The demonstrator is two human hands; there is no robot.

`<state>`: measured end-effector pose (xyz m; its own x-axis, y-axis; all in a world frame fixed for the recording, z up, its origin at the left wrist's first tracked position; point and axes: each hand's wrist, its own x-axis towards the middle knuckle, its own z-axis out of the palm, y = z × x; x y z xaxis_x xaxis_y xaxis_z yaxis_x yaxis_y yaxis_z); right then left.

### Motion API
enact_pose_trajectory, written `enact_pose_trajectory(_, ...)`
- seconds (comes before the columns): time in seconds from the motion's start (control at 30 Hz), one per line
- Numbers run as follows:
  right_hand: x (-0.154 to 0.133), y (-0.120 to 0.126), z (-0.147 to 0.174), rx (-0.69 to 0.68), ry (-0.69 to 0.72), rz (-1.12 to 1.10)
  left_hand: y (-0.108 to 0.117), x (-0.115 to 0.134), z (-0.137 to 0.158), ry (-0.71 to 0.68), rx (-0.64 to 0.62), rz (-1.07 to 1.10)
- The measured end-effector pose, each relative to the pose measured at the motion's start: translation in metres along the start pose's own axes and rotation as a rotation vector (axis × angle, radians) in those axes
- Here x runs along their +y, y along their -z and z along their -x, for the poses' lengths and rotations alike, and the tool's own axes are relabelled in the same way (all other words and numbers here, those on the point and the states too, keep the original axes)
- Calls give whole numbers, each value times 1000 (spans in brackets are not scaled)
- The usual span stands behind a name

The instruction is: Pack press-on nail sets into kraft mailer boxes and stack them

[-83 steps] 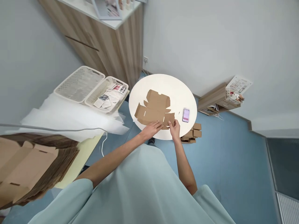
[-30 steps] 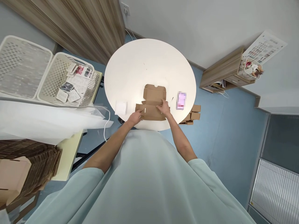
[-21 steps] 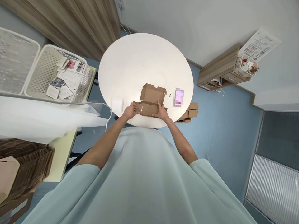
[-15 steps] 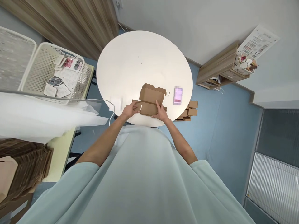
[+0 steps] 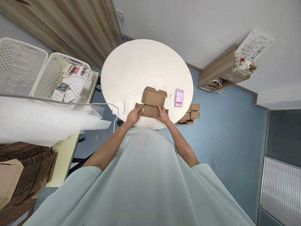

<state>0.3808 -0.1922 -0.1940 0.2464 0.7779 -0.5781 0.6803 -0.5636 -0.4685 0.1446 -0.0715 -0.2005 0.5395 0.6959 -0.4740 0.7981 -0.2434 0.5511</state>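
A brown cardboard box [image 5: 154, 96], partly folded with its lid flap laid back, rests near the front edge of the round white table [image 5: 145, 56]. My left hand [image 5: 134, 115] grips the side flap at the box's left end, its fingertips partly hidden by the cardboard. At the other end, my right hand [image 5: 163, 115] holds the box's right side, with the thumb and fingers on either side of the near panel. To the right lies a pixelated pink-purple rectangle [image 5: 179, 98]. A small white stack [image 5: 118, 107] sits left of my left hand.
Several small cardboard boxes [image 5: 194, 111] are stacked beyond the table's right edge. On the left, white baskets [image 5: 39, 91] hold cards and clear packets. White sheets [image 5: 47, 121] and flattened cardboard [image 5: 37, 166] lie nearer, with a white cable [image 5: 114, 125] close to the table.
My left hand has shifted its hold on the left flap, fingers now further behind it. The right hand stays on the box. The whole view has tilted slightly.
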Motion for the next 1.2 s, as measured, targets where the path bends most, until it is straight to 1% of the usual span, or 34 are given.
enact_pose_trajectory(0.07,0,-1,-1,9,3,-3,-1,1,7,75,119,11)
enact_pose_trajectory(0.13,0,-1,0,10,3,-4,-2,1,12,184,203,13)
enact_pose_trajectory(0.2,-1,-1,0,6,6,-4,-4,1,13,265,221,18)
enact_pose_trajectory(0.27,-1,0,0,0,12,-6,-5,0,13,296,207,31)
enact_pose_trajectory(0.37,-1,0,0,-7,19,-15,-7,3,12,300,172,96)
enact_pose_trajectory(0.47,1,-1,-1,-16,28,-24,-11,12,13,308,135,169)
enact_pose_trajectory(0.63,4,-3,-3,-20,46,-46,-21,28,12,196,90,219)
enact_pose_trajectory(0.73,5,-3,-4,-29,50,-36,-25,31,7,193,102,180)
enact_pose_trajectory(0.8,5,-3,-3,-39,54,-33,-26,29,3,207,98,130)
enact_pose_trajectory(1.0,5,-3,0,-34,59,-43,-26,23,-5,191,73,-11)
enact_pose_trajectory(1.2,2,-2,-1,-22,50,-36,-29,25,-5,228,67,-27)
